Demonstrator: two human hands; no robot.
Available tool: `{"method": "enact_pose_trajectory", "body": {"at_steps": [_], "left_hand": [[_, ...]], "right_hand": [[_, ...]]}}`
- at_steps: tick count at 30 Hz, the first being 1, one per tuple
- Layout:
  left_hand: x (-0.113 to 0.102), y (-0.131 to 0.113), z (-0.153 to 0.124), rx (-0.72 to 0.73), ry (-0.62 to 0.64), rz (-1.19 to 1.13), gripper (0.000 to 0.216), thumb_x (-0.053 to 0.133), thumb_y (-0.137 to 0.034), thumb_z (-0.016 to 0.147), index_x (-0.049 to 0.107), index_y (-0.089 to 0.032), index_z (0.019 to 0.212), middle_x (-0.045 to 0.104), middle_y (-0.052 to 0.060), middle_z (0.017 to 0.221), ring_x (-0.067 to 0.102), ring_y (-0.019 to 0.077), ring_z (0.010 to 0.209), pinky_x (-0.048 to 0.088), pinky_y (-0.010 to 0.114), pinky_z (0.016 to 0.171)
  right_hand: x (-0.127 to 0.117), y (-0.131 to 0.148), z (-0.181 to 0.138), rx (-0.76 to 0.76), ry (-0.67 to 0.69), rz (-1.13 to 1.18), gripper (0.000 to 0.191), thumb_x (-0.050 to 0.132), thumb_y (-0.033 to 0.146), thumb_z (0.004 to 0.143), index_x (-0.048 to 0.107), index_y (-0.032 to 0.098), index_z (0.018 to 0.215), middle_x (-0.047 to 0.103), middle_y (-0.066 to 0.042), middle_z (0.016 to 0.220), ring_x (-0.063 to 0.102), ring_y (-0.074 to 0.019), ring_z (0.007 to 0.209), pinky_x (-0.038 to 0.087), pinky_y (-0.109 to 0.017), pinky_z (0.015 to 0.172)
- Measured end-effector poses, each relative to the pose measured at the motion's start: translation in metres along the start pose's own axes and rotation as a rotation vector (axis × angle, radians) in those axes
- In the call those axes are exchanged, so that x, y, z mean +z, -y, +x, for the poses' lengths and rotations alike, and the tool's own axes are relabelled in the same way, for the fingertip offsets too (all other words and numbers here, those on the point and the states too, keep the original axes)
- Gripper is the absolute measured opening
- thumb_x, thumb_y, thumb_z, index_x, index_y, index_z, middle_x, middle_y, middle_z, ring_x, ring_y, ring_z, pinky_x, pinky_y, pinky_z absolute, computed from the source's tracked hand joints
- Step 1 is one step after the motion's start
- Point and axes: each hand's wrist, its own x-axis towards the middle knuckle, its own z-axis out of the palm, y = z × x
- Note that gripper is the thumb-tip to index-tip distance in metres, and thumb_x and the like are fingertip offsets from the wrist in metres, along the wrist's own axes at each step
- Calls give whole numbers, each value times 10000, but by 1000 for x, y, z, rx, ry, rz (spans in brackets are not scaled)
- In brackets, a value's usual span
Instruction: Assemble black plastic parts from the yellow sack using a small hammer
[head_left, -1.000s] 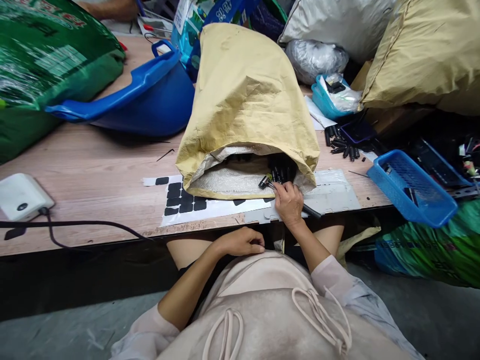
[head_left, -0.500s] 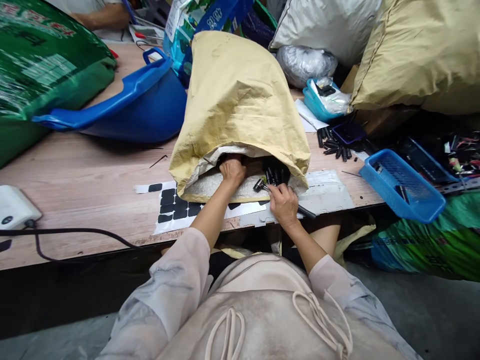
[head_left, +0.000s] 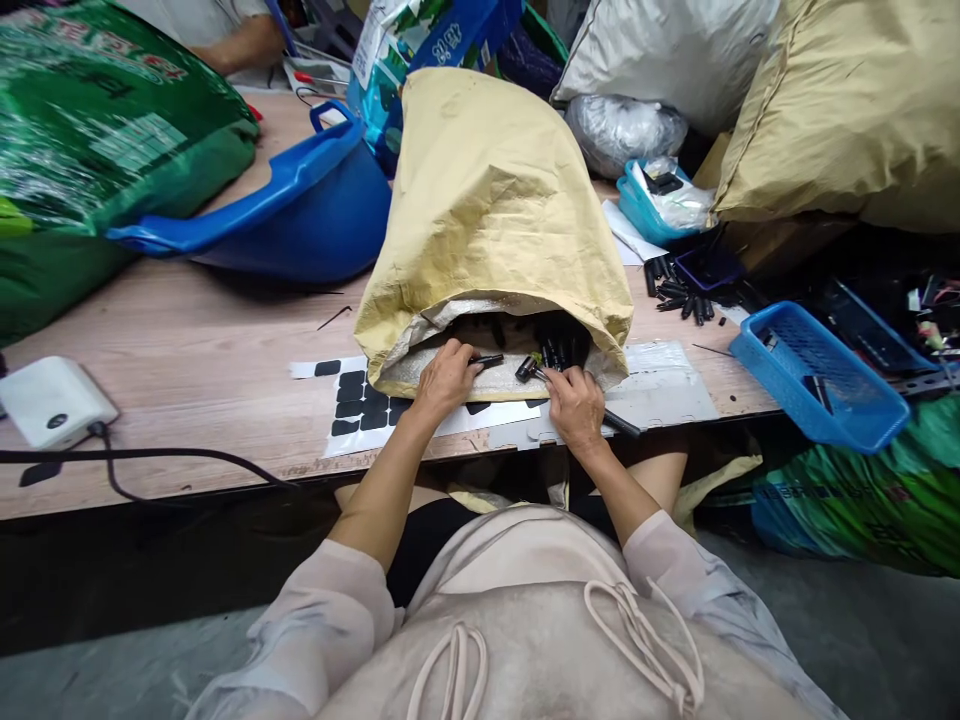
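Observation:
A yellow woven sack [head_left: 502, 190] with a whitish lining lies on the table, its mouth towards me. Just inside the mouth, my left hand [head_left: 448, 382] is closed on a slim black tube-like piece [head_left: 487, 360]. My right hand [head_left: 574, 408] grips a small hammer-shaped tool [head_left: 621, 425]; its dark head [head_left: 526, 369] points left over the lining and its black handle sticks out behind the hand. Behind that head, several black tube-like pieces [head_left: 555, 350] are bunched in the sack. The sack's depths are dark.
Below the sack lies a white sheet with black stickers [head_left: 362, 402], beside a grey-white board [head_left: 667, 385]. A blue scoop-shaped basin [head_left: 300, 210] stands left, a blue basket [head_left: 817, 380] right. A white box with a cable [head_left: 60, 400] sits at front left. Another person's arm [head_left: 247, 45] shows behind.
My left hand has come out from deeper in the sack to its mouth, and a black tube-like piece now shows in its fingers. The right hand keeps its grip on the tool.

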Motion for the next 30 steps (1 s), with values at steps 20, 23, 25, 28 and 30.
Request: {"method": "enact_pose_trajectory", "body": {"at_steps": [20, 23, 25, 28, 30], "left_hand": [[29, 1, 2, 75, -51, -355, 161, 863, -297, 790, 806, -252, 933, 669, 15, 924, 613, 239, 989, 447, 376, 907], [28, 1, 2, 83, -44, -350, 122, 846, -301, 811, 814, -250, 917, 645, 17, 905, 604, 241, 994, 441, 376, 900], [27, 0, 2, 82, -35, -342, 100, 830, -307, 829, 817, -252, 912, 634, 17, 884, 599, 242, 990, 437, 377, 895], [26, -1, 2, 65, -34, -336, 84, 840, -311, 821, 808, -242, 858, 632, 18, 876, 599, 241, 980, 435, 376, 891], [25, -2, 2, 57, -33, -339, 91, 857, -305, 802, 802, -236, 826, 638, 18, 881, 601, 239, 975, 437, 377, 897]], "right_hand": [[-19, 30, 15, -118, -30, 394, 351, 471, 297, 1074, 724, 259, 1314, 722, -56, 1031, 672, -176, 955, 523, -259, 874], [-16, 37, 15, -146, -23, 342, 349, 481, 281, 1073, 733, 271, 1314, 699, -49, 966, 655, -172, 908, 509, -249, 838], [-15, 40, 14, -160, -27, 319, 358, 472, 268, 1079, 731, 269, 1327, 688, -54, 965, 647, -170, 911, 497, -245, 844], [-13, 42, 13, -174, -2, 276, 352, 494, 239, 1068, 743, 285, 1312, 666, -44, 912, 627, -166, 883, 477, -236, 811], [-13, 41, 12, -168, 24, 255, 336, 523, 229, 1054, 760, 298, 1282, 656, -32, 874, 619, -162, 859, 464, -229, 774]]}}
